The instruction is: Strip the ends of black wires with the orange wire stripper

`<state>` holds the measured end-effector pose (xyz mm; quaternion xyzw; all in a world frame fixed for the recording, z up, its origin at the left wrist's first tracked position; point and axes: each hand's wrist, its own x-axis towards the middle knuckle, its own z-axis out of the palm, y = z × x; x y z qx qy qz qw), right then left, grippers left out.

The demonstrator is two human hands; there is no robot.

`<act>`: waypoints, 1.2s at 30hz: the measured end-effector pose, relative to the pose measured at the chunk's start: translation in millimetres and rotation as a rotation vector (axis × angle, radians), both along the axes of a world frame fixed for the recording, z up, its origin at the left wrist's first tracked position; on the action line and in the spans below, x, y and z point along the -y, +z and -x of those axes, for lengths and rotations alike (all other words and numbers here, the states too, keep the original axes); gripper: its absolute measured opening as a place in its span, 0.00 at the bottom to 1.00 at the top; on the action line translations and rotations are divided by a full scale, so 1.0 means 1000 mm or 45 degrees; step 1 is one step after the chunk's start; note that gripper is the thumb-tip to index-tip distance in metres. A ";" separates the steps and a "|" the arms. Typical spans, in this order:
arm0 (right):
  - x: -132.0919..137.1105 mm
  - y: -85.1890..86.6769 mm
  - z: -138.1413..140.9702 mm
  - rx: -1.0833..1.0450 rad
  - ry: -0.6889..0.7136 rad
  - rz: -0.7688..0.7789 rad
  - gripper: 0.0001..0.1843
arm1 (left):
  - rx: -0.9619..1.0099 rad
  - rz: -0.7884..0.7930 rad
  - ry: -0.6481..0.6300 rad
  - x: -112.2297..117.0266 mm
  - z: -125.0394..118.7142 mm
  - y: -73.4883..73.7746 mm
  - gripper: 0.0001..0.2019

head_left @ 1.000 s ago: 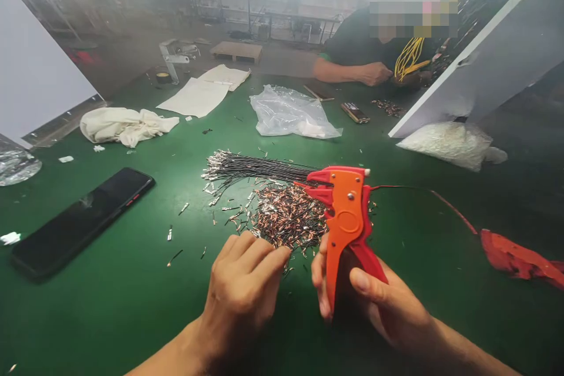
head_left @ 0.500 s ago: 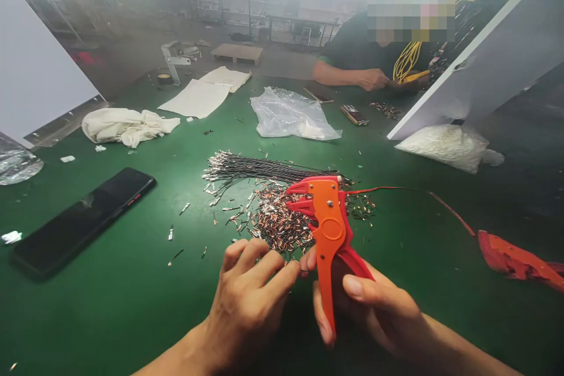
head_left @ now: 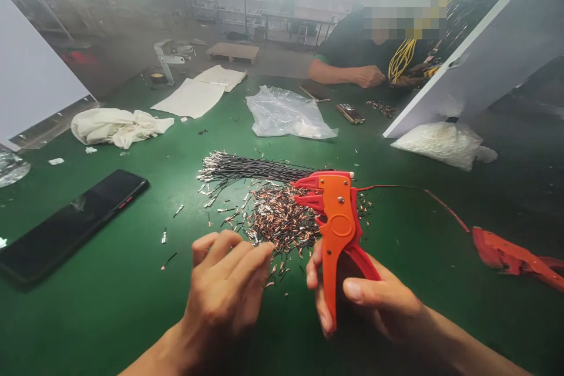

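Observation:
My right hand (head_left: 383,299) is closed round the handles of an orange and red wire stripper (head_left: 338,235), held upright with its jaws pointing left. My left hand (head_left: 229,282) is curled, with fingers together and thumb hidden; anything in its grip cannot be made out. Just beyond the left fingertips lies a pile of short wire offcuts (head_left: 282,217) with copper and black bits. Behind the pile rests a bundle of black wires (head_left: 255,167), silvery terminals at its left end. The stripper's jaws stand in front of the pile's right side.
A phone (head_left: 74,223) lies at left, near loose terminals. A second wire stripper (head_left: 515,252) is at right. Farther back are a white cloth (head_left: 121,126), a plastic bag (head_left: 288,111) and a filled bag (head_left: 440,144). Across the green table (head_left: 145,317), a co-worker's hand (head_left: 370,76) is near yellow cables.
My left hand has drawn away to the left from my right fingers, widening the gap between the hands. The stripper stays in my right hand. The view has shifted slightly.

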<state>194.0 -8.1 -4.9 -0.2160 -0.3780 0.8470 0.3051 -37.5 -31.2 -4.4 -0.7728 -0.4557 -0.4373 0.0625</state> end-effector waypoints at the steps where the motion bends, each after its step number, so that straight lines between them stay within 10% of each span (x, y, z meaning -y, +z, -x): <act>1: 0.000 -0.001 -0.001 -0.013 0.032 -0.007 0.19 | 0.055 -0.057 0.028 -0.001 0.004 0.003 0.11; 29: 0.019 -0.024 -0.002 -0.064 0.239 0.299 0.24 | 0.317 -0.185 0.055 0.000 0.012 0.012 0.14; 36: 0.015 -0.024 0.001 -0.028 0.276 0.093 0.21 | 0.264 -0.185 0.039 -0.002 0.010 0.014 0.14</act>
